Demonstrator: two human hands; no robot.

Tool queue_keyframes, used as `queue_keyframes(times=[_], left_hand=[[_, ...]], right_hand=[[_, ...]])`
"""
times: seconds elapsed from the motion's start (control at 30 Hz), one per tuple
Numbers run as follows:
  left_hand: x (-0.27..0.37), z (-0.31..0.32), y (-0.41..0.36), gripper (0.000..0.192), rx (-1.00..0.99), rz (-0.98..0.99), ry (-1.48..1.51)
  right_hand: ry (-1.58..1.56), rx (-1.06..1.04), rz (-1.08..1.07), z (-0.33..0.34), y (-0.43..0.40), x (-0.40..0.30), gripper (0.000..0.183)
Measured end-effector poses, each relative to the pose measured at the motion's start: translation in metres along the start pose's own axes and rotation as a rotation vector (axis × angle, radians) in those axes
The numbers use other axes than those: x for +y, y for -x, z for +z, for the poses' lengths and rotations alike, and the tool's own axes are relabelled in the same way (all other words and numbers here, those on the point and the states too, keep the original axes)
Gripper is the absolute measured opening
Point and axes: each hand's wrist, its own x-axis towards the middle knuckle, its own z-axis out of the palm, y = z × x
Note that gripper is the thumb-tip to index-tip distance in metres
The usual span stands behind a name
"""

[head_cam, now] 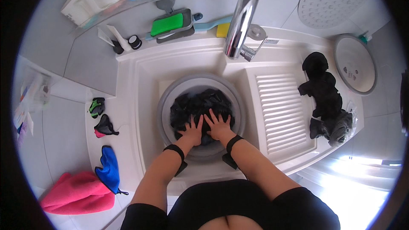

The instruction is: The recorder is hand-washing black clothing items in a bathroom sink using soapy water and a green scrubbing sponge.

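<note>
A round grey plastic basin [162,108] stands in the white sink [150,70], with dark wet fabric [204,100] bunched in it. Both my hands press down on this fabric with fingers spread. My left hand [191,133] lies on its lower left part, and my right hand [219,127] lies just beside it on the right. Neither hand has closed around the cloth; what is under the palms is hidden. A black band circles each wrist. The chrome faucet [243,19] arches above the sink behind the basin.
Right of the sink is a ribbed washboard [281,111], with bunched black clothing [326,95] and an upright basin [356,65] beyond. A green sponge [167,25] and a brush [211,25] lie along the back ledge. At left are a blue cloth [109,169] and a pink towel [80,195].
</note>
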Motion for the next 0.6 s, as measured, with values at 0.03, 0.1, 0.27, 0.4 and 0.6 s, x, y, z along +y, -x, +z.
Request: queue_keyframes(times=[0.03,0.1,0.27,0.4,0.6], left_hand=[[0.002,0.000,-0.004,0.106,-0.038,-0.011,-0.015],[0.003,0.001,-0.012,0.107,-0.126,-0.022,0.006],[-0.002,0.017,-0.049,0.110,-0.175,0.024,-0.018],[-0.024,0.060,-0.099,0.092,-0.315,0.123,-0.020],[-0.024,0.047,-0.103,0.070,-0.278,0.230,-0.021]], right_hand=[[-0.003,-0.003,-0.002,0.004,-0.002,0.001,0.081],[-0.074,-0.053,-0.013,0.008,-0.007,0.005,0.083],[-0.062,-0.126,0.008,0.019,-0.026,0.014,0.081],[-0.038,-0.272,0.012,0.018,-0.051,0.012,0.056],[-0.147,-0.110,-0.116,0.007,-0.049,0.033,0.055]])
